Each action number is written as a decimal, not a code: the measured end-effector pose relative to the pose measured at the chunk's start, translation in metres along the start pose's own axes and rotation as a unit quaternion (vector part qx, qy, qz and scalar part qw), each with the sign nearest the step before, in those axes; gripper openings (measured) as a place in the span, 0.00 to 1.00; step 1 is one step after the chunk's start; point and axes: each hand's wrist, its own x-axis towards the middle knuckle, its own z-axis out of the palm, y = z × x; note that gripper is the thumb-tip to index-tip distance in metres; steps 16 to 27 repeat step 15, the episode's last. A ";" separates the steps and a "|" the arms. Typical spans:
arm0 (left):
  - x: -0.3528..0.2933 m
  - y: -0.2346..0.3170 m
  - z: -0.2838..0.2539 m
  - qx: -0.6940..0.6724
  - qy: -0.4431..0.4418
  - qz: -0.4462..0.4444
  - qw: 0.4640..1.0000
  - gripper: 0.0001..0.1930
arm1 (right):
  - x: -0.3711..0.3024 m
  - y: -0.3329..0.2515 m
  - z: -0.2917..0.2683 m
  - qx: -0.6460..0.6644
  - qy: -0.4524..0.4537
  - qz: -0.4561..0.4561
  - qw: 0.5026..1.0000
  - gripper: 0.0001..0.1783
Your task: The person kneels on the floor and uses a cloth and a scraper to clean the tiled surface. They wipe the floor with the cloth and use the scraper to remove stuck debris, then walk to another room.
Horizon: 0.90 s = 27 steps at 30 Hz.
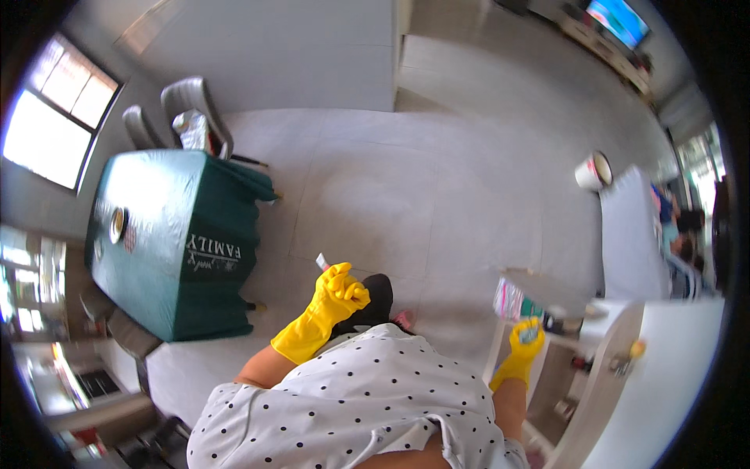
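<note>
Both my hands wear yellow rubber gloves. My left hand (pixel 334 301) is in front of my body with its fingers closed. A slim white item (pixel 321 260) with a reddish part sticks out past its fingers; the rest of it is hidden in the glove. Out to the right, my right hand (pixel 522 356) is closed on a small grey-blue bundle (pixel 529 335), too small to tell whether it is cloth or a scrubber. This hand is beside a light wooden open shelf unit (pixel 556 367), near a pink-and-white package (pixel 509 301) at its far end.
To the left stands a table under a dark green cover (pixel 168 258), with a round dish (pixel 118 225) on it. Grey chairs (pixel 187 98) are behind it. A white bucket (pixel 594 172) is on the grey tile floor (pixel 367 187) at the right, by a pale-covered piece of furniture (pixel 633 234).
</note>
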 end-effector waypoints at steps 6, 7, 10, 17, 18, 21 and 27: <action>0.132 -0.037 0.092 0.001 -0.008 -0.035 0.999 0.20 | 0.264 0.061 0.179 0.037 -0.118 0.191 0.974 0.17; 0.153 -0.032 0.111 -0.008 -0.021 -0.041 0.999 0.21 | 0.284 0.072 0.200 0.037 -0.106 0.187 0.976 0.17; 0.215 -0.011 0.169 -0.012 0.031 0.013 0.999 0.21 | 0.338 0.048 0.224 -0.003 -0.002 0.114 0.993 0.16; 0.337 0.017 0.251 0.006 -0.035 -0.036 0.999 0.16 | 0.335 -0.079 0.122 -0.037 -0.157 0.047 0.986 0.10; 0.337 0.017 0.251 0.006 -0.035 -0.036 0.999 0.16 | 0.335 -0.079 0.122 -0.037 -0.157 0.047 0.986 0.10; 0.337 0.017 0.251 0.006 -0.035 -0.036 0.999 0.16 | 0.335 -0.079 0.122 -0.037 -0.157 0.047 0.986 0.10; 0.337 0.017 0.251 0.006 -0.035 -0.036 0.999 0.16 | 0.335 -0.079 0.122 -0.037 -0.157 0.047 0.986 0.10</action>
